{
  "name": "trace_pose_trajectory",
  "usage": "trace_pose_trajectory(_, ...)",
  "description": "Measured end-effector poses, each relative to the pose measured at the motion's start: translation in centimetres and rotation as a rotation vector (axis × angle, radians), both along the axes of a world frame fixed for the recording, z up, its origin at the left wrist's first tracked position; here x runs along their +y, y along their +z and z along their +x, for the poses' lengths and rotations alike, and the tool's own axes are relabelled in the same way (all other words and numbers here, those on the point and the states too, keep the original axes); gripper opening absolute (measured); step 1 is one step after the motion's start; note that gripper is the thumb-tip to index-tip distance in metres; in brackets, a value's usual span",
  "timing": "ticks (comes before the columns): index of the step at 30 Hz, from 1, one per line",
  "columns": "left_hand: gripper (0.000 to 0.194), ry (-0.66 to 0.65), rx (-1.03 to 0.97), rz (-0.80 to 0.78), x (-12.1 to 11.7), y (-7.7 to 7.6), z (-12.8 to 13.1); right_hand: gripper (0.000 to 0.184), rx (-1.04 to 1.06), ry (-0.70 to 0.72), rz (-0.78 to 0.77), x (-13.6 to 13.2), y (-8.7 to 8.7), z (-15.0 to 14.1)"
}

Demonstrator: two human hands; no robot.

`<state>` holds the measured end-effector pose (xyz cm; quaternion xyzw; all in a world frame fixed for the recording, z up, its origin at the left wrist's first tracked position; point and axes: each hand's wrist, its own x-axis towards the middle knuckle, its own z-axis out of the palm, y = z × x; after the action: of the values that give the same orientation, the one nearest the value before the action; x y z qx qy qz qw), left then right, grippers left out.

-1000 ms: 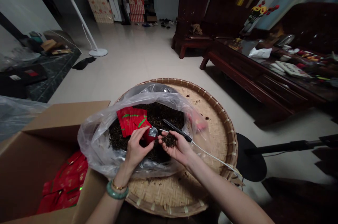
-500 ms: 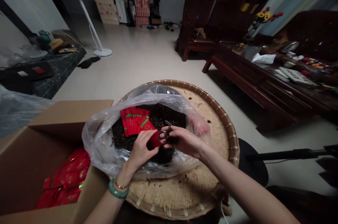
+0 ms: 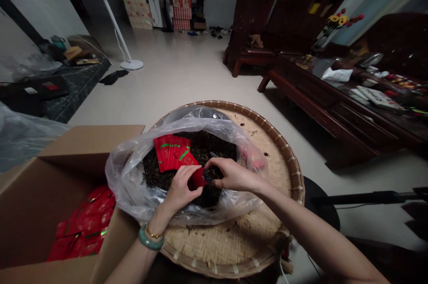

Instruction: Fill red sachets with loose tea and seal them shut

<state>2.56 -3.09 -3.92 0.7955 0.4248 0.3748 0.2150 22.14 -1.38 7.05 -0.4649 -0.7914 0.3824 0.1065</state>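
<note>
My left hand (image 3: 182,188) is closed on a small red packet (image 3: 198,178), its mouth turned right. At that mouth, my right hand (image 3: 230,174) has its fingers curled around a dark clump of dried tea leaves (image 3: 209,173); some sit at the packet's opening. Beneath both hands lies a clear plastic bag (image 3: 123,195) full of loose dried tea (image 3: 157,180). A fanned stack of red packets (image 3: 172,152) rests on this tea. The tip of a slim dark tool (image 3: 213,155) shows just beyond my right hand, the rest hidden.
A round woven bamboo tray (image 3: 220,248) carries the bag and scattered leaves. At the left, an open cardboard box (image 3: 26,212) contains many red packets (image 3: 88,226). A black round stand base (image 3: 321,208) is at the right. Farther off are a white fan (image 3: 132,64) and a dark wooden table (image 3: 301,92).
My right hand has turned over from palm-up beside the packet to fingers-down at its mouth, bringing the tea leaves there. It now covers the dark tool. The view has shifted slightly.
</note>
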Motion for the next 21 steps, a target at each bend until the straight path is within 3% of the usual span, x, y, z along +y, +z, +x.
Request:
trace_pose_trajectory(7,0.051,0.002,-0.014,-0.011,0.0,0.1,0.1,0.04,-0.041,-0.064,0.052,-0.3,-0.1,-0.2)
trace_pose_trajectory(16,0.048,-0.015,-0.012,-0.013,0.0,-0.2,0.1,0.018,-0.197,-0.066,0.214,-1.2,-1.0,-1.4)
trace_pose_trajectory(21,0.048,-0.018,-0.013,-0.011,0.0,-0.3,0.1,0.029,-0.263,-0.091,0.251,-2.0,-0.4,-2.0)
